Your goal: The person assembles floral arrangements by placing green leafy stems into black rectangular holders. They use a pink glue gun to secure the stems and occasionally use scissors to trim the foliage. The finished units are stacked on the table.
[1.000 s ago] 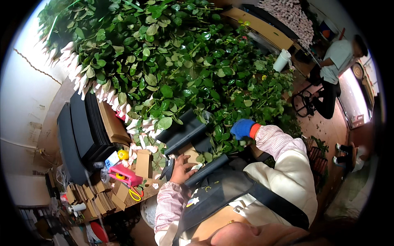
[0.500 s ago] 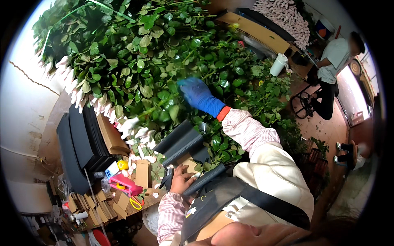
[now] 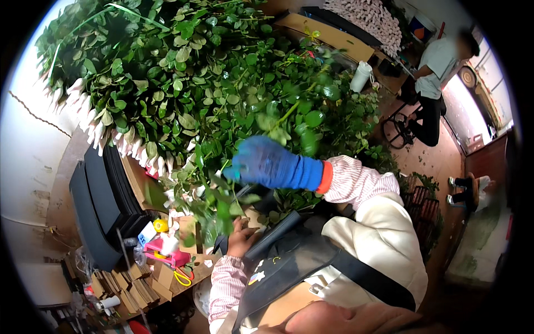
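Observation:
My right hand [image 3: 260,162], in a blue glove, is closed on a leafy rose stem [image 3: 286,114] above the near edge of the greenery. Blurred leaves [image 3: 217,214] hang below the glove, over the table. My bare left hand [image 3: 241,238] rests low, fingers apart, beside a rolled black sheet [image 3: 272,236] and a bit of brown card, partly hidden by leaves. Across the table spreads a large pile of leafy rose stems [image 3: 144,72], with pale sleeved heads [image 3: 92,119] along its left edge.
Black sheets [image 3: 97,206] stand stacked at left. Near them lie a pink tape dispenser [image 3: 167,253], a yellow roll [image 3: 161,225] and cardboard pieces [image 3: 128,289]. A white cup [image 3: 361,77] stands beyond the greenery. Another person [image 3: 436,72] is at the far right.
My gloved right hand has come toward me from the pile, bringing the rose stem over the table, its leaves now near my left hand. My left hand stays in about the same place.

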`<action>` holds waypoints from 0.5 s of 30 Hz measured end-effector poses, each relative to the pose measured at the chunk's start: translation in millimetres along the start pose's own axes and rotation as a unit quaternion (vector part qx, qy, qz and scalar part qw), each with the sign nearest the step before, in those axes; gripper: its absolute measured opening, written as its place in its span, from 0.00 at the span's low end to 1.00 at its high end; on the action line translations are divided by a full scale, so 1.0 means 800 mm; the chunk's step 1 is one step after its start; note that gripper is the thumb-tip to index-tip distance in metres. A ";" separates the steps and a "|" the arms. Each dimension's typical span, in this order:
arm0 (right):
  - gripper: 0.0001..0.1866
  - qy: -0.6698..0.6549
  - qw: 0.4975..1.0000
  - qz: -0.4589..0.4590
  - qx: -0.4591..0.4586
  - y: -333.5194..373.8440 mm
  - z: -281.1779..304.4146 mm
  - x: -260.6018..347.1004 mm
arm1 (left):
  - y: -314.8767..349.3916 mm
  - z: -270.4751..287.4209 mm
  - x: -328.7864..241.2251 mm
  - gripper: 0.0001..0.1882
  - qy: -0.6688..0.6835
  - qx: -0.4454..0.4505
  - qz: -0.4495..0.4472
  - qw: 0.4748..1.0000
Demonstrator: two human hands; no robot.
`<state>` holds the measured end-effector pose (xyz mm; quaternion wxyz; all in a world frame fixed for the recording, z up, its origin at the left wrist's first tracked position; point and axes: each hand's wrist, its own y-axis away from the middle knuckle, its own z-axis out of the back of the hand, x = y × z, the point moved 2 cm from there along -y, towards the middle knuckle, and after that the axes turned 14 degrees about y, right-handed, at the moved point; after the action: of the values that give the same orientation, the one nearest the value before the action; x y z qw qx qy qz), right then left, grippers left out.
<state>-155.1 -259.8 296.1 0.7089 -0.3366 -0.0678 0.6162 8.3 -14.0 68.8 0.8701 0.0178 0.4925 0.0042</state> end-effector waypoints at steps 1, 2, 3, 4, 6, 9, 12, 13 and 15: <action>0.14 -0.022 0.997 0.029 0.068 0.007 -0.001 0.019 | 0.000 -0.002 0.001 0.16 0.113 0.010 0.053 0.992; 0.13 -0.043 0.990 0.058 0.119 0.021 -0.003 0.034 | -0.001 0.000 0.005 0.18 0.324 -0.008 0.115 0.939; 0.11 -0.051 0.979 0.076 0.181 0.045 -0.005 0.042 | 0.001 -0.001 0.008 0.20 0.462 -0.043 0.169 0.869; 0.11 -0.091 0.957 0.069 0.266 0.065 -0.016 0.047 | -0.001 0.002 0.007 0.29 0.338 0.005 0.126 0.933; 0.10 -0.100 0.923 0.036 0.371 0.114 -0.042 0.045 | -0.001 0.005 0.003 0.48 -0.031 0.043 -0.024 0.998; 0.06 -0.032 0.924 -0.038 0.379 0.185 -0.080 0.043 | 0.006 0.003 0.009 0.59 0.183 -0.066 0.032 0.980; 0.07 -0.014 0.870 -0.060 0.489 0.226 -0.115 0.050 | 0.010 -0.004 0.010 0.48 0.117 -0.099 0.012 0.988; 0.07 -0.024 0.874 -0.074 0.479 0.234 -0.117 0.053 | 0.010 -0.005 0.010 0.35 0.073 -0.097 -0.003 0.993; 0.06 -0.028 0.883 -0.105 0.457 0.240 -0.116 0.059 | 0.009 -0.007 0.011 0.32 0.071 -0.072 0.021 0.995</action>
<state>-255.8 -250.5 102.4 0.8424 0.0512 0.1661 0.5101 8.2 -6.1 58.5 0.8318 -0.0354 0.5508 0.0592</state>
